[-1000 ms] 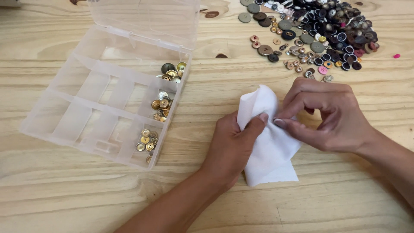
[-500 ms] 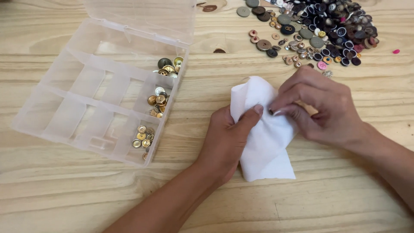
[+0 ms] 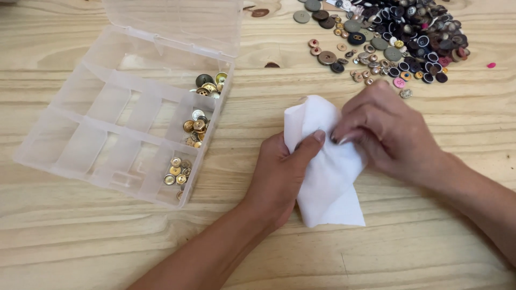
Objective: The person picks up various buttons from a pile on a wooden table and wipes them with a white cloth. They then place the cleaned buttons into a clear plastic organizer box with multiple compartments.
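A white cloth (image 3: 329,185) lies folded on the wooden table (image 3: 408,252), held between both hands. My left hand (image 3: 279,180) grips its left edge, thumb pressed on top of the fabric. My right hand (image 3: 389,131) pinches the cloth's upper right part with curled fingers; whatever may be inside the fold is hidden. A clear plastic compartment box (image 3: 80,126) stands open to the left, with gold and brass buttons (image 3: 194,128) in its three right-hand compartments.
A big pile of mixed buttons (image 3: 395,35), mostly dark with some pink and grey ones, spreads over the table's far right. The box's clear lid (image 3: 174,21) stands up at the back. A single pink button (image 3: 491,65) lies apart at the right.
Both hands and the cloth stay in about the same spot on the table. My right fingers have shifted slightly on the fabric, rubbing or pinching it.
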